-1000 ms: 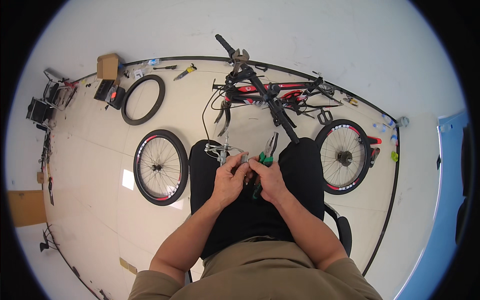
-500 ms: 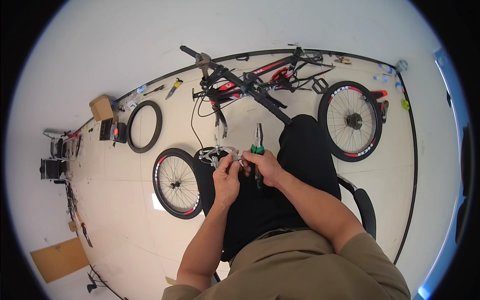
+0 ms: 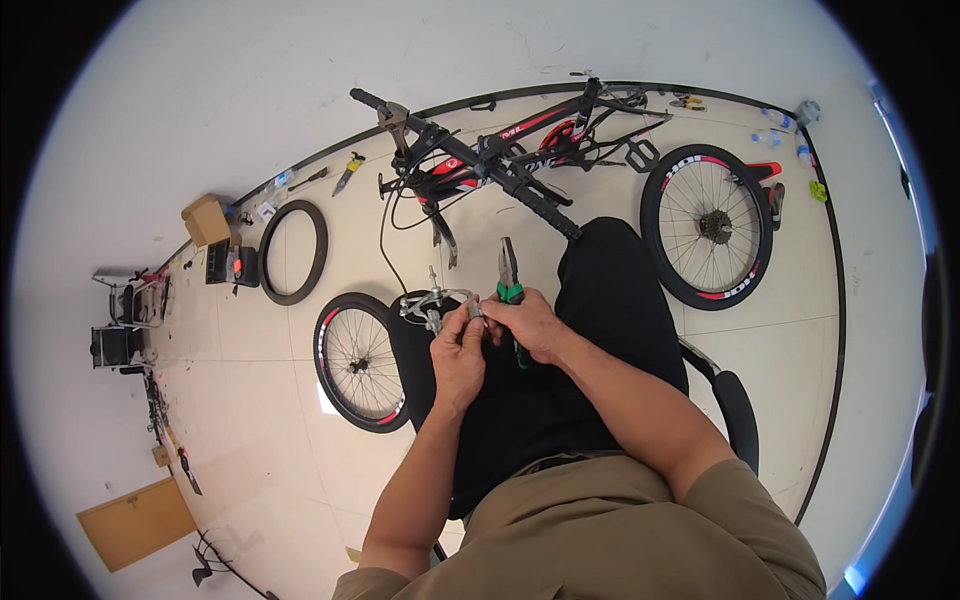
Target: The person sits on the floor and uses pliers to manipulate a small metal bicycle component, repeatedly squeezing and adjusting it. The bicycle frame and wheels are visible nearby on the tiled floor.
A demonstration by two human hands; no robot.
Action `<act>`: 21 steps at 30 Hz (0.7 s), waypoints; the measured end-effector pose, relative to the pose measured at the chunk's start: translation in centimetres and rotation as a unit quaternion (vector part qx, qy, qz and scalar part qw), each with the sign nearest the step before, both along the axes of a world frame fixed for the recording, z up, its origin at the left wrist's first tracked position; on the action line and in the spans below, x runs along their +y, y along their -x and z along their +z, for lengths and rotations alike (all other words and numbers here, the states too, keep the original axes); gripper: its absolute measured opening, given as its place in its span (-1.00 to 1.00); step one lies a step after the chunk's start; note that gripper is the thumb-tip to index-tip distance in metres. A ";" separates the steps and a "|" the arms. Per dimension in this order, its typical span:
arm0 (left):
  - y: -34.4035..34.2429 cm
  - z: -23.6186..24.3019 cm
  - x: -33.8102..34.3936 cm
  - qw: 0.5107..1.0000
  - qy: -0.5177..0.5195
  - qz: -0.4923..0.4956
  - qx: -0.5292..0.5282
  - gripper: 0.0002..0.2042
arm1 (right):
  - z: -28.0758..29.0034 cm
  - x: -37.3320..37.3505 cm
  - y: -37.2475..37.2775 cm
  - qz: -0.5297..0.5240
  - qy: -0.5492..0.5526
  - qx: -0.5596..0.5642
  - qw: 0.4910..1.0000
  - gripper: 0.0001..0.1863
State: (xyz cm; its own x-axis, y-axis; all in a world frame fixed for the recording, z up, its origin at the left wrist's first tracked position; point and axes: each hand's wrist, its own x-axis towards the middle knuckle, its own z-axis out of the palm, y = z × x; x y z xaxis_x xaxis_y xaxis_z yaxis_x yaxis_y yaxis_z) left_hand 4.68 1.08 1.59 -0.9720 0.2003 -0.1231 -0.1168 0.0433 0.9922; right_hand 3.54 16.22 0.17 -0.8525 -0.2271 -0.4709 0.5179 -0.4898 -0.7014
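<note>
The left hand (image 3: 458, 358) pinches a small grey piece (image 3: 474, 311) at its fingertips, while the right hand (image 3: 533, 325), its fingertips close against that piece, also clasps green-handled pliers (image 3: 510, 292) pointing outward, and a silvery metal assembly (image 3: 436, 297) sits just beyond the left hand, the bicycle frame (image 3: 538, 124) farther out.

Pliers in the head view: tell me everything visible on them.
Pliers with bare, grey, metal-looking jaws and green-and-black handles that look rubbery or plastic. They are held in the right grip, jaws pointing away from the wearer and handle ends toward the black trousers, over the lap. The hand hides the middle of the handles; green shows above and below it. The jaws look closed or nearly so, with nothing visible between them. Only the right hand visibly touches them.
</note>
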 end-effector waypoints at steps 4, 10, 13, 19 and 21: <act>0.0 0.4 0.3 1.000 -0.006 0.004 -0.013 -0.67 | 0.2 0.1 -0.1 -0.001 0.005 -0.002 1.000 -0.78; -0.1 0.7 0.4 1.000 0.000 0.006 -0.024 -0.65 | 0.4 0.2 -0.1 0.003 0.003 -0.008 1.000 -0.80; 0.0 0.4 0.2 1.000 0.002 -0.005 -0.014 -0.64 | -0.1 0.2 -0.1 -0.008 0.022 0.003 1.000 -0.83; 0.0 0.6 0.3 1.000 0.007 0.000 -0.013 -0.65 | 0.0 0.5 -0.2 -0.011 0.052 0.026 0.998 -0.91; 0.0 0.8 0.3 1.000 0.016 0.004 -0.012 -0.66 | 0.1 0.6 -0.2 -0.012 0.057 0.027 0.998 -0.92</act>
